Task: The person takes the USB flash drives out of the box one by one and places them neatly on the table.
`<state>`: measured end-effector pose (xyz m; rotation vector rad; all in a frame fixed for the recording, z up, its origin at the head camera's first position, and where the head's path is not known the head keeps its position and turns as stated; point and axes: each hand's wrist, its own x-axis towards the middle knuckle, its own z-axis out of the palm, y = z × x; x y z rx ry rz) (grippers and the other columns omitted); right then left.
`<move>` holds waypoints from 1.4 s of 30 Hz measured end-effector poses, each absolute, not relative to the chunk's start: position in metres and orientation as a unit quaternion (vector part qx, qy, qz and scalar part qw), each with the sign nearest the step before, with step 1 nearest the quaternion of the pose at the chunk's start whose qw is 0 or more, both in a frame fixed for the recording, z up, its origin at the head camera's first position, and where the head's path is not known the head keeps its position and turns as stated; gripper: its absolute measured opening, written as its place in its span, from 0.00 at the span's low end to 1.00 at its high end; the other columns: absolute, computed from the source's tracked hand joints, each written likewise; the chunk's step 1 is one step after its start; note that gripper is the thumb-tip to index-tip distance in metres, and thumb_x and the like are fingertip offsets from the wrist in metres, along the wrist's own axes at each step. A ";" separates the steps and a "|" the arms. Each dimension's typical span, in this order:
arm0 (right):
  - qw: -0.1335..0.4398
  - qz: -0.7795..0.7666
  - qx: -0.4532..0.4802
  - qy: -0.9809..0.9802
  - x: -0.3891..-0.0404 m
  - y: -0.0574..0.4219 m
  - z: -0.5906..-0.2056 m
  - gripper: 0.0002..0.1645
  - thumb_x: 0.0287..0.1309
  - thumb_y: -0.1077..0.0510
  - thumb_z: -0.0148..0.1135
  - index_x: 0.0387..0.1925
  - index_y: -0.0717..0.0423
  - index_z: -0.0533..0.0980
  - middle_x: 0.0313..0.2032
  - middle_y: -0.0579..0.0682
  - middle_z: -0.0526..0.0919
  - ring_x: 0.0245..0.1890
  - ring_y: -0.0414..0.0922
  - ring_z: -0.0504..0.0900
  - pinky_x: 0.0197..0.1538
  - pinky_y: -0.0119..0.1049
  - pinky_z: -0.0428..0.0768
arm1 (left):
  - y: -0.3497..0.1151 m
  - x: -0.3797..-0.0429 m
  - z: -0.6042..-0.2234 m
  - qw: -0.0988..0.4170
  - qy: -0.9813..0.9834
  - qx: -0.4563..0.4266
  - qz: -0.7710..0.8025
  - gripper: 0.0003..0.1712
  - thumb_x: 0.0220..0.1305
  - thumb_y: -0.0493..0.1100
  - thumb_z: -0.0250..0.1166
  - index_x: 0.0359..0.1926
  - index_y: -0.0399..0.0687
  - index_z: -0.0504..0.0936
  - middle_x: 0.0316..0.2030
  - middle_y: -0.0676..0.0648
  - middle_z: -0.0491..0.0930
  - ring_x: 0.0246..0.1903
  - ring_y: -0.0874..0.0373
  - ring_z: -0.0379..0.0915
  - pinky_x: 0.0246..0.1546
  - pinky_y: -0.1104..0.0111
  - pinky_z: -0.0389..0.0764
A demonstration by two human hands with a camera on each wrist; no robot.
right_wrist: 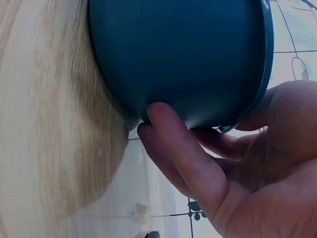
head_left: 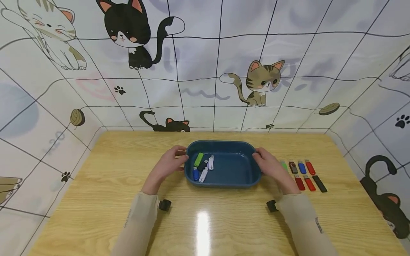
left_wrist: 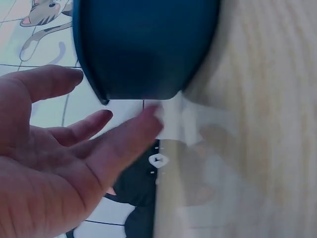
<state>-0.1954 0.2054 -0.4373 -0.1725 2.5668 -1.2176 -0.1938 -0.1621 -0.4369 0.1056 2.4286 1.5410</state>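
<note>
A dark blue oblong basin [head_left: 235, 167] is at the back middle of the table, between both hands. Inside its left end lie several USB flash drives, among them a green one [head_left: 198, 159], a blue one [head_left: 195, 173] and a white one [head_left: 203, 175]. My left hand [head_left: 169, 161] is at the basin's left end, thumb by the rim; in the left wrist view its loosely spread fingers [left_wrist: 133, 141] stand just off the end wall. At the opposite end my right hand [head_left: 270, 165] grips the basin, thumb at the rim and fingers [right_wrist: 183, 153] against the outer wall.
Right of the basin, more flash drives lie in two rows on the wooden table [head_left: 105, 213], including a blue one [head_left: 301, 167], red ones and a black one [head_left: 319, 184]. The right forearm partly covers that group. A cat-printed cloth [head_left: 198, 53] surrounds the table's back and sides.
</note>
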 end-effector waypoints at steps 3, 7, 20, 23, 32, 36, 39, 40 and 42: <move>0.150 -0.424 -0.056 0.892 -0.195 0.205 -0.438 0.31 0.83 0.53 0.39 0.73 0.73 0.58 0.64 0.74 0.70 0.58 0.66 0.77 0.47 0.52 0.85 | -0.161 -0.194 -0.429 0.086 0.878 0.048 0.467 0.30 0.75 0.48 0.60 0.71 0.38 0.70 0.70 0.35 0.71 0.68 0.38 0.69 0.64 0.47 0.76; 0.160 -0.435 -0.048 0.885 -0.195 0.205 -0.438 0.32 0.83 0.52 0.38 0.74 0.72 0.57 0.64 0.74 0.69 0.57 0.66 0.78 0.43 0.50 0.87 | -0.147 -0.193 -0.413 0.014 0.918 0.060 0.391 0.28 0.74 0.47 0.60 0.68 0.36 0.73 0.68 0.35 0.72 0.69 0.38 0.66 0.68 0.45 0.70; 0.149 -0.421 -0.055 0.893 -0.195 0.204 -0.438 0.31 0.82 0.54 0.39 0.72 0.73 0.58 0.63 0.74 0.70 0.57 0.67 0.78 0.45 0.51 0.86 | -0.076 -0.189 -0.416 -0.027 0.972 0.203 0.117 0.15 0.75 0.46 0.63 0.46 0.35 0.85 0.39 0.39 0.82 0.43 0.45 0.79 0.48 0.57 0.82; 0.147 -0.414 -0.055 0.896 -0.195 0.203 -0.437 0.31 0.82 0.53 0.38 0.72 0.73 0.59 0.64 0.74 0.70 0.58 0.67 0.77 0.47 0.54 0.85 | -0.068 -0.192 -0.421 -0.029 0.973 0.224 0.046 0.16 0.74 0.48 0.65 0.36 0.38 0.85 0.30 0.43 0.79 0.36 0.48 0.77 0.44 0.59 0.81; 0.133 -0.403 -0.056 0.904 -0.196 0.203 -0.437 0.29 0.82 0.54 0.39 0.71 0.72 0.61 0.63 0.73 0.71 0.61 0.67 0.75 0.56 0.59 0.79 | -0.053 -0.204 -0.431 0.007 0.978 0.206 0.011 0.18 0.72 0.52 0.67 0.40 0.39 0.88 0.36 0.41 0.83 0.41 0.46 0.78 0.46 0.58 0.83; 0.127 -0.400 -0.055 0.906 -0.195 0.203 -0.437 0.28 0.82 0.55 0.39 0.70 0.72 0.62 0.63 0.73 0.72 0.60 0.67 0.75 0.56 0.59 0.79 | -0.049 -0.206 -0.432 0.021 0.979 0.200 0.009 0.20 0.70 0.54 0.69 0.42 0.39 0.88 0.39 0.38 0.83 0.42 0.44 0.79 0.43 0.58 0.85; 0.133 -0.406 -0.051 0.903 -0.195 0.202 -0.436 0.28 0.82 0.54 0.39 0.70 0.72 0.61 0.62 0.73 0.72 0.59 0.66 0.77 0.52 0.57 0.82 | -0.048 -0.207 -0.433 0.027 0.981 0.192 0.011 0.20 0.68 0.54 0.71 0.42 0.39 0.88 0.40 0.37 0.83 0.41 0.44 0.79 0.41 0.58 0.86; 0.135 -0.407 -0.050 0.902 -0.195 0.202 -0.436 0.28 0.82 0.54 0.39 0.70 0.72 0.61 0.62 0.73 0.72 0.58 0.66 0.77 0.51 0.56 0.83 | -0.048 -0.207 -0.433 0.028 0.982 0.189 0.014 0.20 0.68 0.53 0.71 0.42 0.39 0.88 0.40 0.36 0.83 0.41 0.44 0.78 0.40 0.58 0.86; 0.137 -0.408 -0.049 0.901 -0.194 0.202 -0.436 0.28 0.82 0.54 0.39 0.70 0.72 0.61 0.62 0.73 0.72 0.58 0.66 0.78 0.49 0.54 0.84 | -0.048 -0.207 -0.434 0.033 0.982 0.183 0.026 0.18 0.67 0.52 0.72 0.42 0.38 0.88 0.41 0.35 0.82 0.42 0.42 0.78 0.40 0.57 0.86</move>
